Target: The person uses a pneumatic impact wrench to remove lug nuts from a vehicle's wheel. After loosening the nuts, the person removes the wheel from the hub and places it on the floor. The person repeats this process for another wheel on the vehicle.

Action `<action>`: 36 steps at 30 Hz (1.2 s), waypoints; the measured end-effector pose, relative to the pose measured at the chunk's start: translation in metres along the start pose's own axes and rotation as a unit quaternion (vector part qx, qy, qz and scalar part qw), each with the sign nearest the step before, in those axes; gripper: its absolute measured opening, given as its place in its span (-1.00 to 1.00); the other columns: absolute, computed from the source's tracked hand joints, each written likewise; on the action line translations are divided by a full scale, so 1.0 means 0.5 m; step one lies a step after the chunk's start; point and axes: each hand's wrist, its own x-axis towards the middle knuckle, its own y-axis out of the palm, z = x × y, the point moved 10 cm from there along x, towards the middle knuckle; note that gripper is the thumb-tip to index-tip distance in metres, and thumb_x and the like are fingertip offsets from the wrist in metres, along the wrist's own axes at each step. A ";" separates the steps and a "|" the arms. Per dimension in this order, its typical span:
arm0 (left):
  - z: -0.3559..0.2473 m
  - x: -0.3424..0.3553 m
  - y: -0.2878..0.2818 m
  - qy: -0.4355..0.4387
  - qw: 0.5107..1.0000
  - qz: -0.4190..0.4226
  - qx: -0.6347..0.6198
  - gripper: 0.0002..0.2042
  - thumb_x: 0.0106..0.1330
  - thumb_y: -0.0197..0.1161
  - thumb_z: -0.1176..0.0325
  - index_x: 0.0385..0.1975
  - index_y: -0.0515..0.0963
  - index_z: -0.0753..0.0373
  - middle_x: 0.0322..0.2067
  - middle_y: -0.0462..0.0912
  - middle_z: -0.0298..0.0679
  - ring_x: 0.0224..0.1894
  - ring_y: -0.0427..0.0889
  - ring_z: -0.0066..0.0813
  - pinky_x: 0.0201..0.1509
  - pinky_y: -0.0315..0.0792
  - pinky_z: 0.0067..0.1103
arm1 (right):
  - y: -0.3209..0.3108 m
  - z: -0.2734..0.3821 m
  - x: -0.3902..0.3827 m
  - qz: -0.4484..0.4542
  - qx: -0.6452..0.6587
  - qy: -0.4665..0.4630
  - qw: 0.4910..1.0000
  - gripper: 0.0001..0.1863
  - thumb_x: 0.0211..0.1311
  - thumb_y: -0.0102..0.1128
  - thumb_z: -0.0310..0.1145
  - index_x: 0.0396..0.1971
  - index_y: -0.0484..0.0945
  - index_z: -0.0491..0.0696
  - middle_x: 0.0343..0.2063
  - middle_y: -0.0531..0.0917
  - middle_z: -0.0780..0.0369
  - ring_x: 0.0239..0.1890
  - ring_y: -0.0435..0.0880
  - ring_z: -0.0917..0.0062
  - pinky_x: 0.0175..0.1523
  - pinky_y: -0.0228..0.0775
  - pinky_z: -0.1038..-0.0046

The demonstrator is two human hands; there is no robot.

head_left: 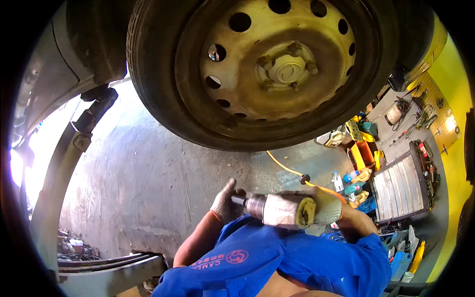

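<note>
1. A car wheel (277, 69) hangs overhead, its tyre (158, 89) dark and its steel rim a dusty yellow with round holes about the hub.
2. Four lug nuts (310, 67) sit around the hub centre.
3. Below the wheel a person in blue overalls (277, 262) holds an impact wrench (282, 210) level across the chest, its socket end pointing to the person's left.
4. The left hand (225, 203), in a grey glove with an orange cuff, is curled around the wrench's socket end, fingers closed on it.
5. The right hand (329, 205), gloved the same way, is clamped on the rear of the wrench, which is wrapped in pale cloth or tape.
6. An orange hose (287, 168) runs from the wrench's rear up and left toward the tyre, with a small dark fitting on it.
7. The wrench is well below the wheel, apart from the nuts.
8. To the right, a tool cart (401, 185) with pale drawers stands on the grey floor.
9. Just left of the cart stand small bottles (346, 180): a clear one with a white label, and blue and yellow ones beside it.
10. An orange bin (363, 153) sits above them, near the yellow wall (452, 99), where tools hang on a pegboard.
11. At the left, a dark lift arm (94, 114) reaches under the car body.
</note>
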 end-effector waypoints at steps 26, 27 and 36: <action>-0.253 0.003 0.631 0.268 0.946 0.177 0.039 -0.71 0.45 0.22 0.25 0.01 0.53 0.31 -0.16 0.66 -0.21 -0.19 0.65 -0.40 -0.07 0.58 -0.45 | -0.022 0.134 -0.031 -0.411 -0.384 -0.152 0.813 -0.47 0.25 0.20 -0.56 0.24 0.42 -0.24 -0.09 0.67 0.07 -0.16 0.64 0.34 -0.07 0.51 0.33; -0.251 0.000 0.622 0.260 0.947 0.187 0.027 -0.72 0.47 0.21 0.24 0.01 0.52 0.29 -0.16 0.67 -0.20 -0.18 0.65 -0.38 -0.04 0.59 -0.44 | -0.038 0.155 -0.029 -0.412 -0.279 -0.152 0.854 -0.51 0.23 0.19 -0.55 0.19 0.45 -0.26 -0.09 0.67 0.10 -0.20 0.65 0.44 -0.12 0.51 0.42; -0.260 0.018 0.603 0.198 0.952 0.229 -0.049 -0.79 0.48 0.21 0.28 -0.01 0.52 0.22 -0.16 0.65 -0.22 -0.12 0.64 -0.37 0.03 0.58 -0.40 | -0.036 0.088 0.013 -0.449 -0.195 -0.055 0.870 -0.62 0.24 0.29 -0.45 0.06 0.56 -0.14 -0.19 0.65 0.22 -0.19 0.63 0.50 -0.07 0.48 0.47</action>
